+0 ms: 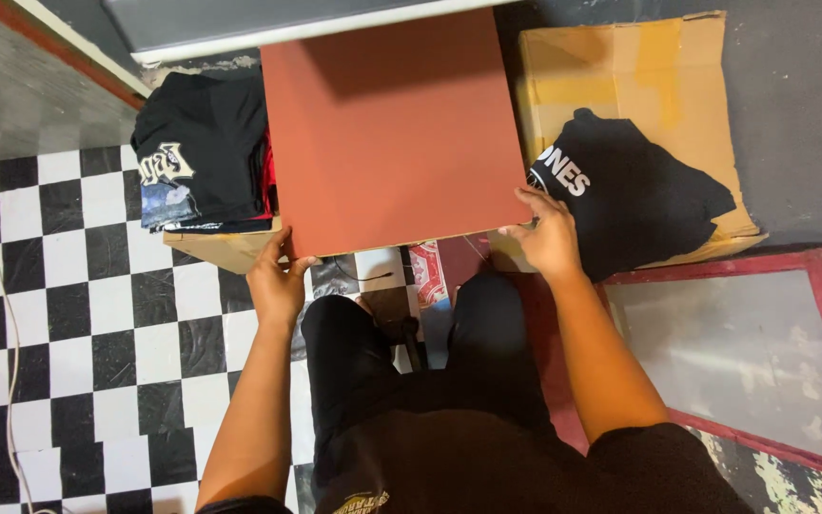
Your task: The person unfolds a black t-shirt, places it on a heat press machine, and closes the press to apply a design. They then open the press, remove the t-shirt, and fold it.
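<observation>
Nearest the camera, the person's lap in black shorts [449, 419] filled the bottom of the view, with both forearms reaching forward from it. At the near edge of a flat reddish-brown board [387, 128], the left hand [276, 281] gripped the board's near left corner, fingers curled under the edge and the thumb against it. The right hand [549, 233] held the near right corner, fingers spread along the edge and partly on top. The board lay level between the two hands, above the knees.

Below and left, a black-and-white checkered floor [78, 314] spread out. To the right, a red-framed screen [744, 352] lay on the ground.

Just beyond the left hand, a stack of folded black shirts [202, 152] sat beside the board's left edge. Beyond the right hand, a single black shirt with white print [630, 195] lay on an opened cardboard box [620, 67]. Farthest off, a grey panel [268, 19] crossed above the board's far edge.
</observation>
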